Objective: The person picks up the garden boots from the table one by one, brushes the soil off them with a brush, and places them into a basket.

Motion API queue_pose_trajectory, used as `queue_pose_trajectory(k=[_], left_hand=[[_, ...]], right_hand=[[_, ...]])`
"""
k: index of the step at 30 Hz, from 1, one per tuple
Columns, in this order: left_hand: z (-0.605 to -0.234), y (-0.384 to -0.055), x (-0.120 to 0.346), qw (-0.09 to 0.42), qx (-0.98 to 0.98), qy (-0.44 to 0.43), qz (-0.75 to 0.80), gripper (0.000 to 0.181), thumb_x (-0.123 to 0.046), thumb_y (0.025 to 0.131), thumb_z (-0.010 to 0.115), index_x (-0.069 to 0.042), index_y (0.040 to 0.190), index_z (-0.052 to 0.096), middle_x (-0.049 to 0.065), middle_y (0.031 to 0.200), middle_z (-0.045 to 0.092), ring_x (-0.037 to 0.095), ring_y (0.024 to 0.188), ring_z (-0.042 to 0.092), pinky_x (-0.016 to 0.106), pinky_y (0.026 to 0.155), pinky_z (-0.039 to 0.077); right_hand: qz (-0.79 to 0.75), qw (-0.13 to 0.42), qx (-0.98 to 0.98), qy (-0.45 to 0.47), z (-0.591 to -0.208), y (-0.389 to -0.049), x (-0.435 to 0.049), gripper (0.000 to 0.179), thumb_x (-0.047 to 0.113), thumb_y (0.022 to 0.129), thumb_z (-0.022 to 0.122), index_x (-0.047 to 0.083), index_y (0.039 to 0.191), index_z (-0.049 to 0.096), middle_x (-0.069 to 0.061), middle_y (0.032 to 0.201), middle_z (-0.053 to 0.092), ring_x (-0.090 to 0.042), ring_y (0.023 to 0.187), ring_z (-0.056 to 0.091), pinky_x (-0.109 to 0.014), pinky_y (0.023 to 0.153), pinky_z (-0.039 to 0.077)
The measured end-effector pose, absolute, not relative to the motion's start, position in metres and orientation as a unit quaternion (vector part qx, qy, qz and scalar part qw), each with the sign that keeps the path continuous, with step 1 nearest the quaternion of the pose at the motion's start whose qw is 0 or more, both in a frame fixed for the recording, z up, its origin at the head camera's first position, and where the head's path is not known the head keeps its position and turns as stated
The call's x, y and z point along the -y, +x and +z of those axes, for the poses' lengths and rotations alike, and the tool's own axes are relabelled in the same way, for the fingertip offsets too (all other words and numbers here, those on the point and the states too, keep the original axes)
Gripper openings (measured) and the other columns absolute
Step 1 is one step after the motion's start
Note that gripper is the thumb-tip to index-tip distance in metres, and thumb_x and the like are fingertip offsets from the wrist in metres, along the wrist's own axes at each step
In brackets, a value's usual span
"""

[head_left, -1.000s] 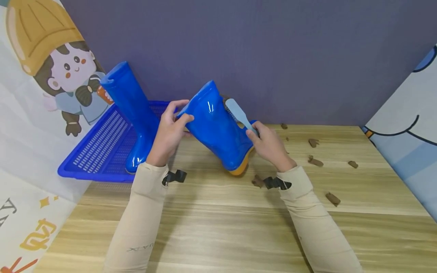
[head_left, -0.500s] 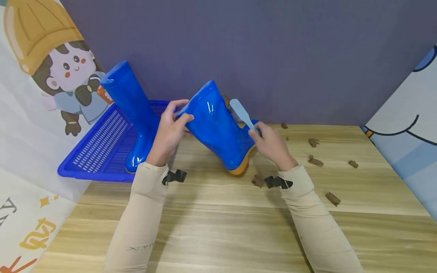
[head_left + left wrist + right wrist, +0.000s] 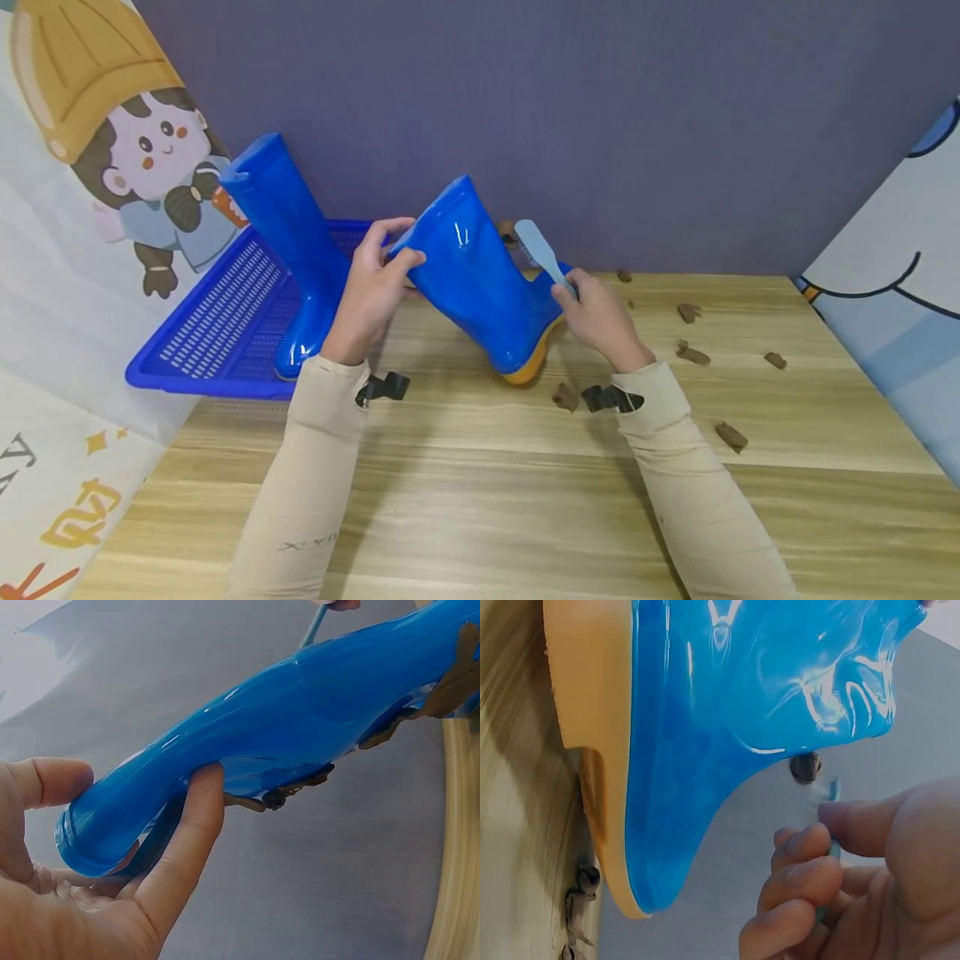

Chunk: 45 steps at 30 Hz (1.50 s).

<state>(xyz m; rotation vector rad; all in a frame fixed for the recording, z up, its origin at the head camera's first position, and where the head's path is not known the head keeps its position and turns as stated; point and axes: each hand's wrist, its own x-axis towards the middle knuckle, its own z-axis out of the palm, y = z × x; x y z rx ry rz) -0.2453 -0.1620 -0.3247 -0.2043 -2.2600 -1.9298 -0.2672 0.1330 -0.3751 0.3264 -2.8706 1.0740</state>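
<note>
A shiny blue rain boot [image 3: 480, 283] with an orange sole leans to the left, heel low over the table. My left hand [image 3: 371, 292] grips the top of its shaft, thumb on one side and fingers on the other. In my right hand [image 3: 600, 321] is a light blue brush [image 3: 536, 246], pinched by its handle, bristles facing the boot's instep side. A brown clump [image 3: 507, 233] shows between the shaft and the brush head. Along the boot's other side, the left wrist view shows brown mud-like lumps [image 3: 450, 682] stuck to it.
A second blue boot [image 3: 300, 250] stands in a blue plastic basket [image 3: 217, 386] at the left. Several brown pieces [image 3: 731, 437] lie scattered over the wooden table [image 3: 480, 500], mostly at the right. A grey panel [image 3: 600, 125] rises behind.
The brush and my right hand have shifted a little to the right, away from the shaft, so the brown clump shows beside it. My left hand and the boot have hardly moved.
</note>
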Motion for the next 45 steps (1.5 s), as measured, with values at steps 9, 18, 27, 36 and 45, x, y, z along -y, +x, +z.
queue_pose_trajectory(k=[9, 18, 27, 36, 45], left_hand=[[-0.325, -0.246, 0.161, 0.079, 0.755, -0.073, -0.646, 0.048, -0.014, 0.102, 0.054, -0.012, 0.150, 0.044, 0.019, 0.146, 0.054, 0.036, 0.118, 0.065, 0.033, 0.074, 0.064], [-0.324, -0.245, 0.161, 0.078, 0.757, -0.070, -0.645, 0.048, -0.016, 0.103, 0.056, -0.015, 0.149, 0.044, 0.019, 0.145, 0.054, 0.035, 0.118, 0.065, 0.034, 0.075, 0.064], [-0.325, -0.245, 0.160, 0.083, 0.780, -0.066, -0.616, 0.057, -0.020, 0.100, 0.065, -0.015, 0.152, 0.041, 0.018, 0.147, 0.054, 0.032, 0.121, 0.063, 0.035, 0.080, 0.064], [-0.327, -0.244, 0.159, 0.129, 0.793, -0.074, -0.591, 0.050, -0.006, 0.095, 0.065, -0.010, 0.143, 0.055, 0.014, 0.139, 0.062, 0.027, 0.114, 0.065, 0.036, 0.085, 0.062], [-0.327, -0.239, 0.158, 0.211, 0.787, -0.083, -0.573, 0.034, 0.001, 0.098, 0.062, -0.014, 0.128, 0.071, 0.008, 0.128, 0.070, 0.020, 0.109, 0.070, 0.037, 0.091, 0.060]], right_hand=[[0.347, 0.043, 0.933, 0.083, -0.376, -0.269, -0.139, 0.033, 0.029, 0.111, 0.044, -0.001, 0.122, 0.054, -0.009, 0.073, 0.052, -0.020, 0.053, 0.044, -0.032, 0.048, 0.035], [0.353, 0.036, 0.931, 0.086, -0.372, -0.270, -0.140, 0.032, 0.029, 0.111, 0.044, 0.001, 0.119, 0.055, -0.009, 0.074, 0.050, -0.021, 0.055, 0.044, -0.033, 0.049, 0.036], [0.371, 0.032, 0.924, 0.090, -0.365, -0.267, -0.146, 0.035, 0.030, 0.111, 0.042, 0.000, 0.124, 0.054, -0.010, 0.074, 0.050, -0.021, 0.054, 0.042, -0.034, 0.049, 0.036], [0.385, 0.036, 0.918, 0.085, -0.357, -0.267, -0.160, 0.038, 0.031, 0.112, 0.041, -0.002, 0.125, 0.055, -0.016, 0.088, 0.058, -0.020, 0.058, 0.043, -0.035, 0.056, 0.039], [0.423, 0.019, 0.903, 0.071, -0.353, -0.264, -0.167, 0.042, 0.034, 0.112, 0.038, -0.001, 0.127, 0.053, -0.018, 0.097, 0.059, -0.024, 0.073, 0.052, -0.035, 0.061, 0.042]])
